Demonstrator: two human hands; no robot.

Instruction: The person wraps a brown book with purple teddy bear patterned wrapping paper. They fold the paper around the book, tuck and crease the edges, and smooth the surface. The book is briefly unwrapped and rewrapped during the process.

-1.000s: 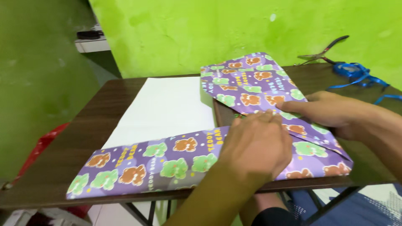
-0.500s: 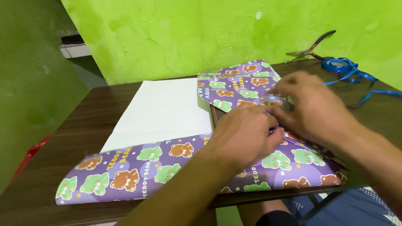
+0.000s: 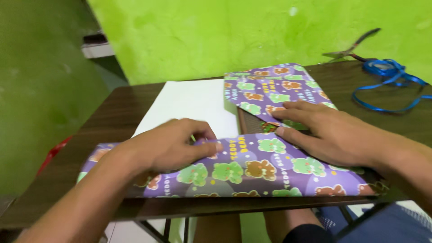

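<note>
Head view: gift-wrapping, flap-folding step. The left hand (image 3: 168, 146) pinches the near flap of the purple wrapping paper (image 3: 252, 168) on the brown table (image 3: 112, 114); the right hand (image 3: 324, 132) presses flat, fingers spread, on the wrapped part, probably over a box. Next: pull the flap taut and crease. Since one second ago, the left hand has shifted leftward along the flap.

Bright green wall (image 3: 216, 36) is running behind a dark wood tabletop (image 3: 112, 117); paint is looking patchy. Darker green wall (image 3: 40, 90) is standing at left, with a white ledge (image 3: 96, 47) showing at the corner. Metal legs (image 3: 166, 229) are showing under the tabletop. Light is falling evenly.
</note>
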